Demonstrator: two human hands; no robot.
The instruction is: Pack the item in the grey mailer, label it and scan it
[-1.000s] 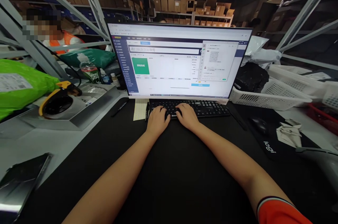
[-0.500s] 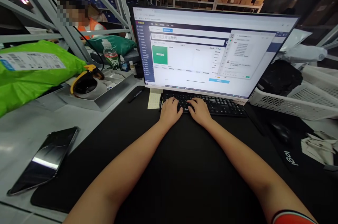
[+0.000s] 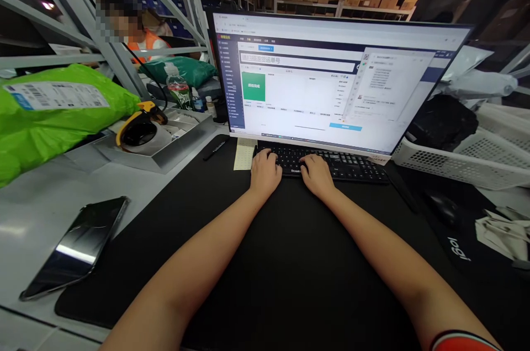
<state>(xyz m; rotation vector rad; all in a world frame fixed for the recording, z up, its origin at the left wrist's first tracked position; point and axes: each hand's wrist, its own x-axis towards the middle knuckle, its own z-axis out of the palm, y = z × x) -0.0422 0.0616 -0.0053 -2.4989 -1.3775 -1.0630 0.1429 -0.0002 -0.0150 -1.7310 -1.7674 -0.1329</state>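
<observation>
Both hands rest on a black keyboard (image 3: 351, 168) below a wide monitor (image 3: 298, 97). My left hand (image 3: 265, 174) lies over the keyboard's left end, its fingers apart on the keys. Over the middle keys is my right hand (image 3: 318, 174), fingers bent and spread, holding nothing. The lit screen carries a web page with a green block and, at its right, a chat window. A pale yellow paper pad (image 3: 244, 153) lies just left of my left hand. Under my forearms spreads a black desk mat (image 3: 290, 274).
At left are a phone (image 3: 78, 246), a green parcel (image 3: 62, 113) and an open box (image 3: 165, 155) holding a yellow-and-black scanner-like device (image 3: 141, 127). A mouse (image 3: 441, 208) and white basket (image 3: 467, 160) stand at right. Behind the rack sits a person in an orange vest (image 3: 147, 44).
The view has shifted slightly, with most things a little further right. My hands have moved slightly apart on the keyboard, and my left thumb is drawn in closer to the hand.
</observation>
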